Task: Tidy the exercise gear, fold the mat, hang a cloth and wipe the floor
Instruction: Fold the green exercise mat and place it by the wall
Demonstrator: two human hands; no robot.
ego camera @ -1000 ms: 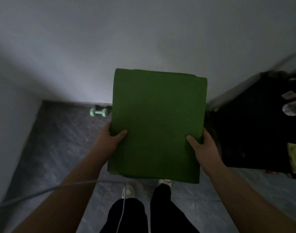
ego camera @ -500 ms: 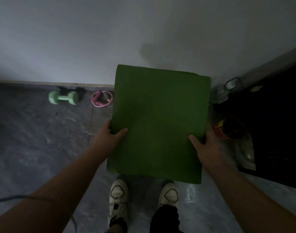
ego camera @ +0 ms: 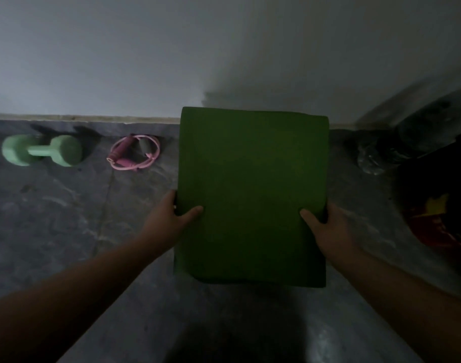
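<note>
Both hands grip the folded mat point(ego camera: 251, 195) by its side edges, with the near edge of the mat closest to the person and dropped a little lower than the far one. The left hand point(ego camera: 169, 218) has its thumb laid on top near the mat's left edge and its fingers curled out of sight beneath; the right hand point(ego camera: 326, 226) mirrors it on the right edge, thumb on top, fingers under. The mat is held clear of the floor point(ego camera: 54, 226), flat side up.

Over the last second the view has swung left and tipped down: the shoes that showed below the mat half a second ago are gone from view, and the dumbbell point(ego camera: 42, 150) and the coiled rope point(ego camera: 135, 153) now sit larger, well to the mat's left. The grip on the mat has not changed. I take this to mean the folding is done and the mat is being carried toward the wall to join the other gear; setting it down is the step in hand.

The mat's long axis runs from the person toward the wall point(ego camera: 171, 48), slightly longer that way than across, and its far edge points at the skirting, overlapping it in view. Past the mat's right edge, dim and blurred things lie on the floor; I cannot tell what they are.
</note>
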